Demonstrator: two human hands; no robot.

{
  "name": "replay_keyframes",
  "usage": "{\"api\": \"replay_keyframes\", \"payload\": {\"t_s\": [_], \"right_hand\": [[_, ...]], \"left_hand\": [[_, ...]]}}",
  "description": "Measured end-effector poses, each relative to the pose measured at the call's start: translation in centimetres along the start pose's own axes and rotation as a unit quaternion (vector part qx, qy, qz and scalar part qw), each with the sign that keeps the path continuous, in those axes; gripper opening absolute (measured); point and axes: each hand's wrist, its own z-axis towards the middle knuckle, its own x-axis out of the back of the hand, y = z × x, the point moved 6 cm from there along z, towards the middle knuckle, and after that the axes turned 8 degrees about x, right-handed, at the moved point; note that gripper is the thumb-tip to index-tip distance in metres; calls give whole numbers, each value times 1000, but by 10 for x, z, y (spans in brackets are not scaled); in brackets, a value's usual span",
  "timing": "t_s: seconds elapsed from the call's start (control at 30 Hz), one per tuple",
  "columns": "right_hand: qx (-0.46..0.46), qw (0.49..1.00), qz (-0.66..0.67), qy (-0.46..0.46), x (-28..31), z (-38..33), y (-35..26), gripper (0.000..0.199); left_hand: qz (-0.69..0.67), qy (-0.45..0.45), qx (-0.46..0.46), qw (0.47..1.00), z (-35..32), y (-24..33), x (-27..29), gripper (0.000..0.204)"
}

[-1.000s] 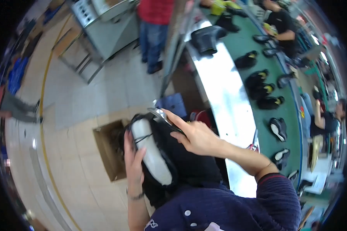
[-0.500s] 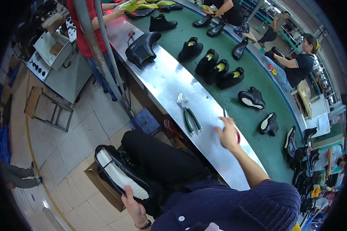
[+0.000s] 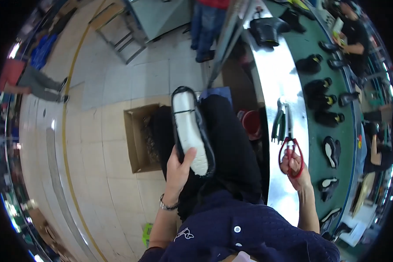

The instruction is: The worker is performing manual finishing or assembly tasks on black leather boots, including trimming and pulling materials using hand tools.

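Shoe (image 3: 190, 131), its elongated pale sole upturned and patterned at the near end, gripped by the left hand (image 3: 179, 168) above the black-trousered lap (image 3: 229, 139). Right hand (image 3: 296, 169): fingers closed on scissors (image 3: 300, 153) with looped red handles. Beyond: pliers (image 3: 280, 124) on the smooth, reflective metal bench (image 3: 273, 81); black footwear (image 3: 318, 87) on the green surface (image 3: 313, 153).

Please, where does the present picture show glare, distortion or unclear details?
In the head view, glare whitens parts of the metal bench beside the right hand; in the same head view, the yellow floor line bows from the fisheye lens and the corners fall black; in the head view, things near the rim look smeared, while the white-soled shoe in the left hand is clearer.
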Motion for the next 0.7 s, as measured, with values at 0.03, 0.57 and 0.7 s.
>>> {"api": "replay_keyframes", "payload": {"t_s": [0.03, 0.57, 0.7], "right_hand": [[-94, 993, -72, -20, -46, 1, -15, 83], [-209, 904, -205, -311, -226, 39, 3, 64], [-90, 900, -296, -308, -216, 41, -5, 53]], "left_hand": [[-14, -4, 0, 1000, -1, 3, -1, 39], [263, 31, -4, 964, -5, 15, 20, 58], [403, 22, 54, 914, 2, 17, 20, 61]]}}
